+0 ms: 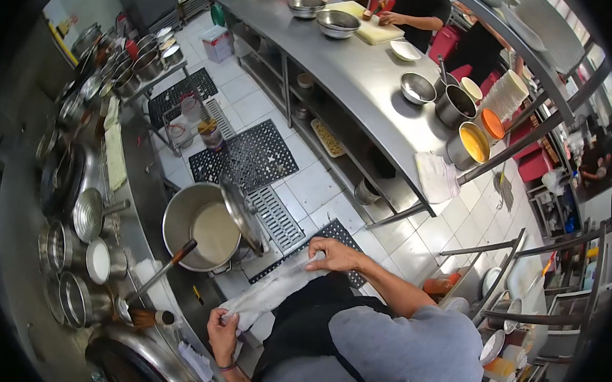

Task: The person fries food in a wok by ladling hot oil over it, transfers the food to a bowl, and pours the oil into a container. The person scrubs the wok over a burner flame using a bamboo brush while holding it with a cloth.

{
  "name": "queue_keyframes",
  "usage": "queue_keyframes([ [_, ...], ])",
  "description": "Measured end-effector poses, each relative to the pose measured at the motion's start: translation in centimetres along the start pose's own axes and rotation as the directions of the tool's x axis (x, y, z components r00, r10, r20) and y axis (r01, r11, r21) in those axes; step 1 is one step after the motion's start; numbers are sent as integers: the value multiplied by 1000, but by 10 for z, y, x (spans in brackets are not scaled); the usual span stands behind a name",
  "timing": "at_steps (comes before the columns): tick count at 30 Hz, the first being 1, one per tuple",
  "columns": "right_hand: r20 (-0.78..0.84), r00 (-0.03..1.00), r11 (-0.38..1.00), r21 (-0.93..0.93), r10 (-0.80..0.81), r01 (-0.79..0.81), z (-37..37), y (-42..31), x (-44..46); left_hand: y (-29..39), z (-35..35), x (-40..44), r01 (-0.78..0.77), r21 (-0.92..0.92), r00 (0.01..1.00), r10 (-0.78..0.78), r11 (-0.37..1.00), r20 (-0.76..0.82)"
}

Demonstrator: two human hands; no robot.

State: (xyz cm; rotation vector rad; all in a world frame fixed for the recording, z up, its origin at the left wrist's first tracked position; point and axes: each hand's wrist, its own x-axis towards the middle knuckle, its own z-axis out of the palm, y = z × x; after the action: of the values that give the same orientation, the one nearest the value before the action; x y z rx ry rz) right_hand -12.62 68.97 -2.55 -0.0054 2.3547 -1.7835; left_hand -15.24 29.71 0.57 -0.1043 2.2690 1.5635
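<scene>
left hand (223, 335) and right hand (334, 255) hold a thin white sheet (273, 291) stretched at lower centre.
each pinches one end, thumb against fingers, the left at lower left, the right near the middle; above the sheet stands a large pot (179, 215) of pale liquid (215, 233), lid (240, 212) tilted at its right rim; a steel surface (357, 79) with bowls (337, 24) crosses the top.

Cloth (271, 291): thin, wrinkly fabric
Stockpot (177, 220): shiny metal
Counter (367, 80): smooth, shiny metal
Floor mat (256, 157): dull, rubbery
</scene>
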Motion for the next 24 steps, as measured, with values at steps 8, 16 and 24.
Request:
queue_keyframes([
  [8, -419, 908, 999, 24, -27, 41, -164, 27, -31, 81, 171, 114, -121, -56, 975, 129, 991, 182],
  [16, -650, 751, 979, -204, -115, -26, -290, 8, -63, 105, 336, 207, 99, -225, 823, 48, 969, 567],
  [24, -658, 706, 916, -400, -264, -31, -329, -71, -80, 152, 364, 217, 487, -485, 676, 38, 727, 736],
])
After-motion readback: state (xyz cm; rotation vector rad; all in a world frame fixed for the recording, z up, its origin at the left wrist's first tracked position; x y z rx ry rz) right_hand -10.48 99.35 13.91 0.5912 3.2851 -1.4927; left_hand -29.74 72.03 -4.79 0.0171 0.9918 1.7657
